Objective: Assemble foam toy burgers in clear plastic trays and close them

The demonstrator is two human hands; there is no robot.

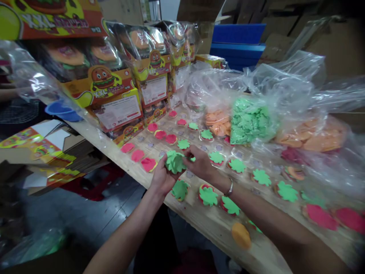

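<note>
My left hand (161, 179) is closed around a stack of green lettuce-shaped pieces (174, 161) with scalloped edges, held above the table's front part. At the right edge of that stack, my right hand (201, 164) has its fingers pinched together. Some green (193, 159) shows by its fingers, though their tips are partly hidden. Under and around both hands lie rows of toy-like burger layers. Several are topped with green pieces, like the one (208, 195) below my right hand. Red pieces (137, 155) lie to the left of the stack.
Burger-print display boxes (114, 93) stand stacked at the back left. Clear plastic bags hold green pieces (251, 121) and orange pieces (316, 133) at the back right. An orange bun-like piece (241, 235) lies near the front edge. Flattened cartons (62, 160) and a blue bowl (63, 109) are on the left.
</note>
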